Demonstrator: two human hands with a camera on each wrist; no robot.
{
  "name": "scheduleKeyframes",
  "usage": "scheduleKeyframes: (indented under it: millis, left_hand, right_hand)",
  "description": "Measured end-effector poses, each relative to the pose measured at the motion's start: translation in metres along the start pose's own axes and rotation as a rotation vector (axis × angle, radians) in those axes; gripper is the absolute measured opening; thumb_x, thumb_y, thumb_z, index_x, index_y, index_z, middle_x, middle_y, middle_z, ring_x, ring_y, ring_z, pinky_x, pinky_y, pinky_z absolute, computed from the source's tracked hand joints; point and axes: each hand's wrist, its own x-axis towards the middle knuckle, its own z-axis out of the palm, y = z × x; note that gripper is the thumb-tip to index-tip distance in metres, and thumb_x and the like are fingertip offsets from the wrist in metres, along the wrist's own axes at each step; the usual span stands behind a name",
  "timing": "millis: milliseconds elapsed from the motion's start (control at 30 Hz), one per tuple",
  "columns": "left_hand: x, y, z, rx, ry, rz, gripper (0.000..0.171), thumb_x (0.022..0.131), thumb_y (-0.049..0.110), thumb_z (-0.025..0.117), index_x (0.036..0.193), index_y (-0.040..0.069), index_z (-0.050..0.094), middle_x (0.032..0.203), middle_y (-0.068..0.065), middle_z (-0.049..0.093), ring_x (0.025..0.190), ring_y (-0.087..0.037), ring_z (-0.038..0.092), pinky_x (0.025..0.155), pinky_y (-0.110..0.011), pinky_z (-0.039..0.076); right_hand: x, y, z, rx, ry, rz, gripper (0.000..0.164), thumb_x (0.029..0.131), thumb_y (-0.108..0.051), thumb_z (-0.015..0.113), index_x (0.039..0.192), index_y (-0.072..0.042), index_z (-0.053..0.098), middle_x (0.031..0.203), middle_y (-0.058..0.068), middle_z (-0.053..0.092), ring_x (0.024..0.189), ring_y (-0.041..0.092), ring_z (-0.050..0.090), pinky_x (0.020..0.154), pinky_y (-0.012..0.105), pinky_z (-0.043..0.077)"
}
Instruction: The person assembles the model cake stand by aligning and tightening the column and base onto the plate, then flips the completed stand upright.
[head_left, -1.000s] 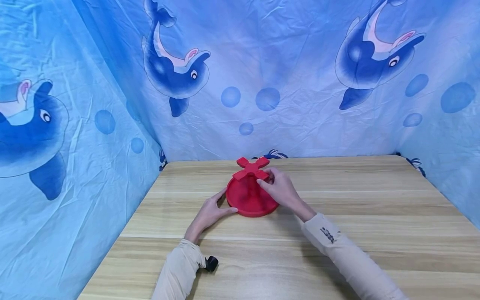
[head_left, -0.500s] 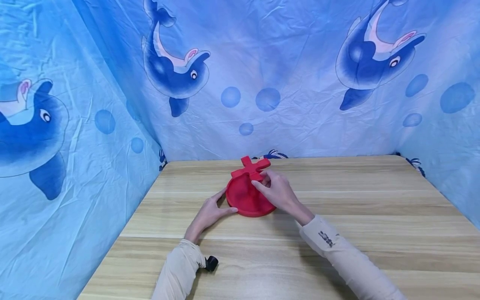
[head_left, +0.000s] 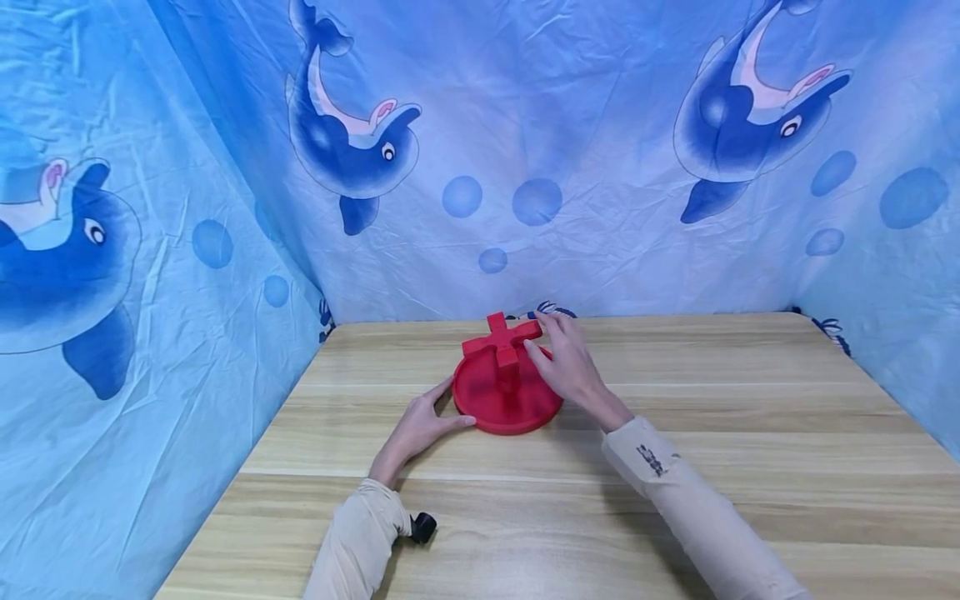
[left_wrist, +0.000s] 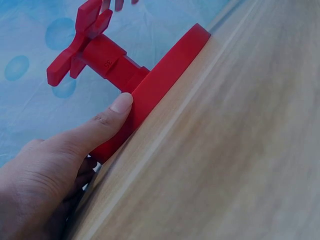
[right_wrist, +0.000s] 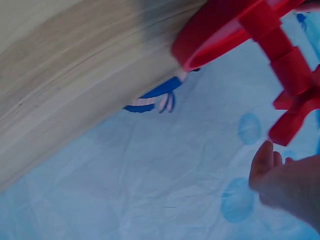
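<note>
A red round base [head_left: 510, 429] with a raised rim lies on the wooden table. From its middle rises a red stem [left_wrist: 105, 54], topped by a four-armed red cross handle [head_left: 501, 339]. My left hand [head_left: 414, 429] grips the base's left edge, thumb on the near side and fingers round the far left; part of those fingers is hidden. Beside the handle's right arm, my right hand [head_left: 572, 362] has its fingers loosely extended. In the right wrist view, a fingertip of the right hand [right_wrist: 280, 175] is right at the end of one arm of the handle.
The wooden table [head_left: 720, 417] runs back to a blue dolphin-print cloth [head_left: 600, 250], which hangs behind and at both sides. Dark blue and white tassels [head_left: 551, 309] show at the table's back edge. A black device [head_left: 423, 527] sticks out at the left sleeve.
The cross handle has turned about its stem. My right hand has let go of one arm and moved up and back to the right arm. The left hand stays put.
</note>
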Motion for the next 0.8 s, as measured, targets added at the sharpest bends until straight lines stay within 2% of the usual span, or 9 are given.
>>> scheduleKeyframes:
  millis: [133,267,400,567,800]
  left_hand:
    - [0.0,-0.001,0.0,-0.006,0.002,0.002,0.097,0.082,0.05,0.087,0.159,0.011,0.043,0.158,-0.011,0.046,0.145,-0.03,0.041,0.116,-0.054,0.036]
    - [0.0,-0.002,0.0,-0.018,0.002,0.01,0.097,0.082,0.05,0.087,0.159,0.011,0.043,0.158,-0.011,0.046,0.145,-0.03,0.041,0.117,-0.054,0.035]
    - [0.0,-0.001,0.001,-0.023,0.005,0.008,0.097,0.081,0.05,0.088,0.158,0.011,0.044,0.158,-0.01,0.046,0.145,-0.03,0.041,0.117,-0.054,0.035]
    - [0.0,-0.001,0.001,-0.026,0.004,0.006,0.096,0.082,0.049,0.087,0.158,0.011,0.044,0.158,-0.011,0.046,0.145,-0.03,0.041,0.116,-0.054,0.036]
    - [0.0,-0.001,0.003,-0.025,0.0,0.002,0.096,0.083,0.049,0.086,0.159,0.012,0.043,0.159,-0.012,0.045,0.145,-0.031,0.041,0.116,-0.055,0.035]
  right_hand:
    - [0.007,0.009,0.001,0.001,-0.084,-0.024,0.061,0.101,-0.012,0.067,0.155,0.002,0.042,0.151,0.022,0.046,0.14,0.038,0.039,0.105,0.055,0.049]
    - [0.009,0.015,0.001,0.022,-0.078,-0.036,0.052,0.102,-0.009,0.064,0.15,0.005,0.049,0.145,0.023,0.052,0.138,0.039,0.042,0.107,0.055,0.048]
    - [0.007,0.018,0.0,0.038,-0.058,-0.041,0.046,0.1,-0.008,0.068,0.144,0.002,0.058,0.137,0.021,0.056,0.132,0.036,0.046,0.101,0.053,0.052]
    - [0.004,0.023,-0.002,0.074,-0.081,-0.049,0.038,0.098,-0.008,0.072,0.135,0.001,0.065,0.132,0.019,0.057,0.127,0.032,0.047,0.095,0.05,0.056]
    - [-0.003,0.02,-0.003,0.068,-0.106,-0.007,0.043,0.093,-0.012,0.078,0.133,-0.001,0.066,0.127,0.015,0.058,0.118,0.033,0.054,0.087,0.047,0.06]
